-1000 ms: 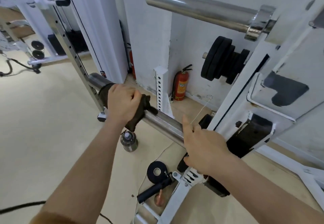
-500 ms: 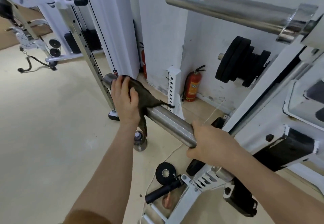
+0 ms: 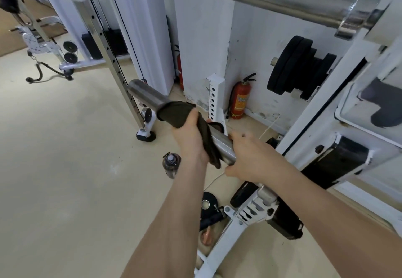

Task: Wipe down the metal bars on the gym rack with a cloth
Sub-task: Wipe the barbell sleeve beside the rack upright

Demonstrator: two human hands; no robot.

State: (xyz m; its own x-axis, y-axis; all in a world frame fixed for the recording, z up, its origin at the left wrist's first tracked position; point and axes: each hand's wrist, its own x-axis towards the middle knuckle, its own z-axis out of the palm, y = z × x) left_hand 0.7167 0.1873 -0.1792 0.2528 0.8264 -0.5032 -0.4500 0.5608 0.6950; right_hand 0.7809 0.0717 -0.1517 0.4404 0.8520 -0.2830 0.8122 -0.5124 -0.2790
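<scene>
place: gym | evidence: weight plates point(image 3: 298, 66), white rack point(image 3: 326, 108), cable machine point(image 3: 102, 38) (background) | floor: beige

The pale floor point(image 3: 65, 179) carries a dark water bottle point(image 3: 171, 164), a small black weight plate point(image 3: 208, 203) and a red fire extinguisher point(image 3: 240, 101) by the wall.

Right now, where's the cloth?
Centre of the head view: the cloth is wrapped around the lower metal bar, gripped by the left hand.
</scene>
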